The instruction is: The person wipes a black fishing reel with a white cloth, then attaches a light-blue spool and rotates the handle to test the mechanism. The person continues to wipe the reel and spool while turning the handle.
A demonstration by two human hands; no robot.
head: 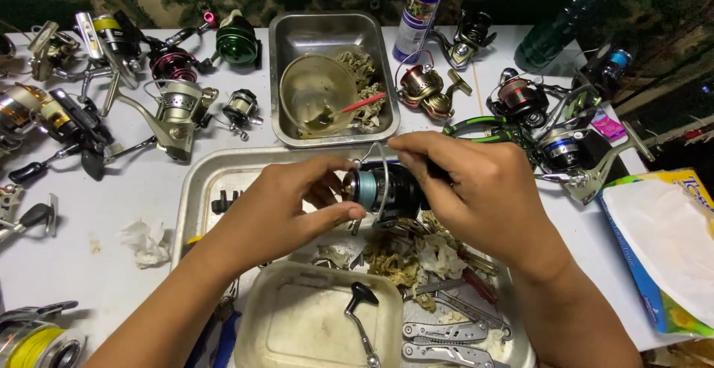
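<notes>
White tabletop (111, 264): roughly a dozen loose fishing reels lie around the trays, crowding the left and right sides.
Hands: left hand (279, 208) and right hand (476, 186) both grip one black reel (387, 188) above the large tray.
Trays: two; large tray (204, 182) holds rags, pliers and a plastic tub (320, 327); small tray (335, 33) holds a clear bowl.
Spray can (419, 11): one, at the far edge.
Open room: bare patch front left.
</notes>
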